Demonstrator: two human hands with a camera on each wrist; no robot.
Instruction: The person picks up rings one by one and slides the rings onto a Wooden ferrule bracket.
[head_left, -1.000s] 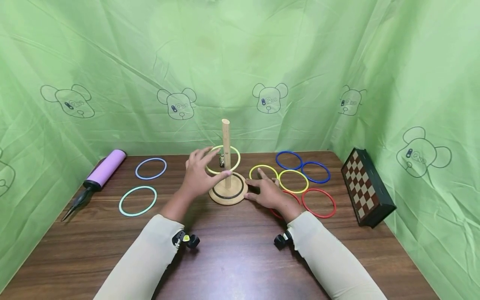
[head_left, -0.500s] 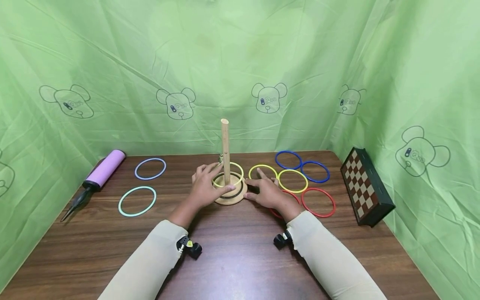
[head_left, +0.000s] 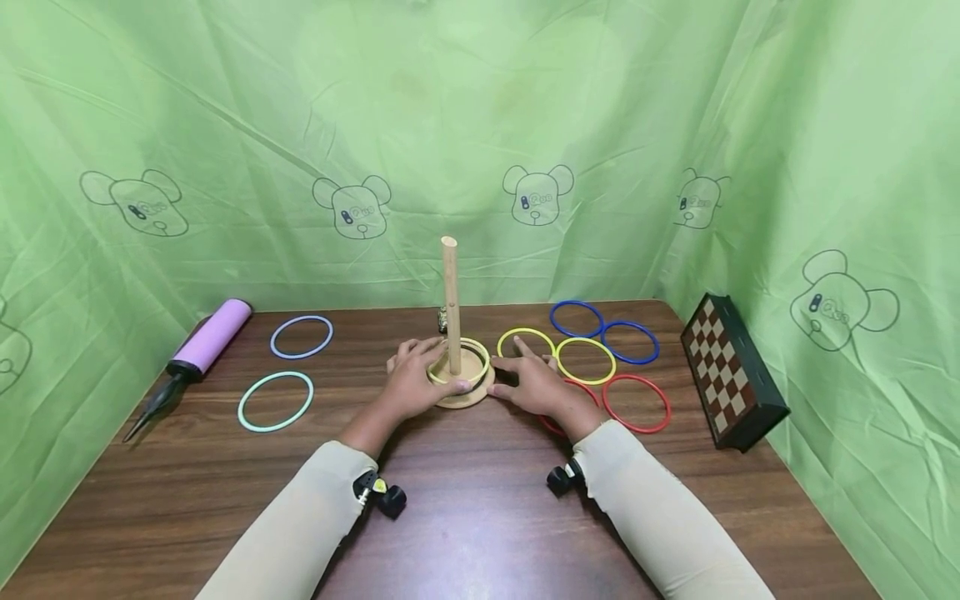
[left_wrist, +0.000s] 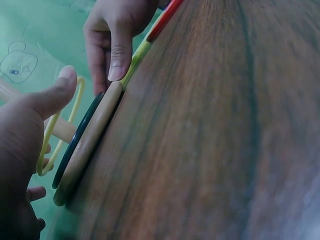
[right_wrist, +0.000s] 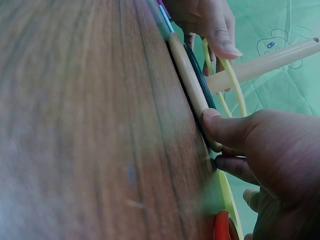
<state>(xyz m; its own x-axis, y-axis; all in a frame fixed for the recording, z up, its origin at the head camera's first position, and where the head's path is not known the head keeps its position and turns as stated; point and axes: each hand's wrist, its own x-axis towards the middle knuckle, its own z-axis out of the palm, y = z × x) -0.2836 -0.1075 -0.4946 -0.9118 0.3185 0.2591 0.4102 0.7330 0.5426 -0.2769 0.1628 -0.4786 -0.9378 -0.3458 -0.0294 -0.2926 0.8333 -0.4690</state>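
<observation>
A wooden post (head_left: 452, 292) rises from a round wooden base (head_left: 463, 402). On the base lies a black ring (left_wrist: 76, 140). My left hand (head_left: 415, 382) holds a pale yellow ring (right_wrist: 236, 85) by its left side, thumb at the near rim and fingers behind. That ring encircles the post low down, and both wrist views show a gap between it and the black ring. At the base's right edge, my right hand (head_left: 534, 385) pinches the wood between thumb and index finger, with its other fingers spread over the yellow and red rings beside it.
To the right lie yellow rings (head_left: 587, 383), red rings (head_left: 637, 432) and blue rings (head_left: 632, 363). A chessboard box (head_left: 731, 375) stands beyond them. Leftward are a light blue ring (head_left: 302, 357), a mint ring (head_left: 275, 429) and a purple hand pump (head_left: 213, 337). Green cloth (head_left: 450, 125) surrounds the table.
My left hand has brought the pale yellow ring down the post, close over the base, moving slightly right and levelling the ring. The right hand has stayed at the base's edge.
</observation>
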